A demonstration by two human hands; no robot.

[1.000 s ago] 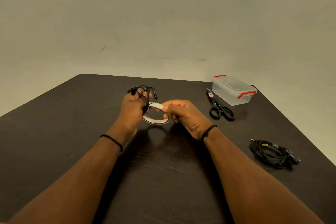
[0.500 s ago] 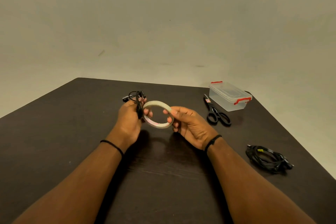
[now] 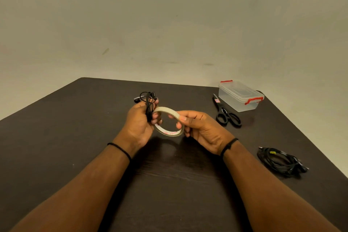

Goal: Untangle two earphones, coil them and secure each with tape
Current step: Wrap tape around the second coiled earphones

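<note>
Fingers of the left hand (image 3: 139, 120) clamp the coiled earphone (image 3: 148, 105) above the table (image 3: 75, 137) while the right hand (image 3: 197, 128) pinches the tape roll (image 3: 168, 123), so hunting for the tape's end may loosen the coil; compared with a second ago, the roll is tilted up, showing its hole.

A dark wooden table (image 3: 79, 137) carries 3 things along its right side: a clear plastic box (image 3: 240, 96) with red clasps at the far corner, black scissors (image 3: 225, 113) just beside it, and a coiled black earphone (image 3: 280, 162) nearer.
</note>
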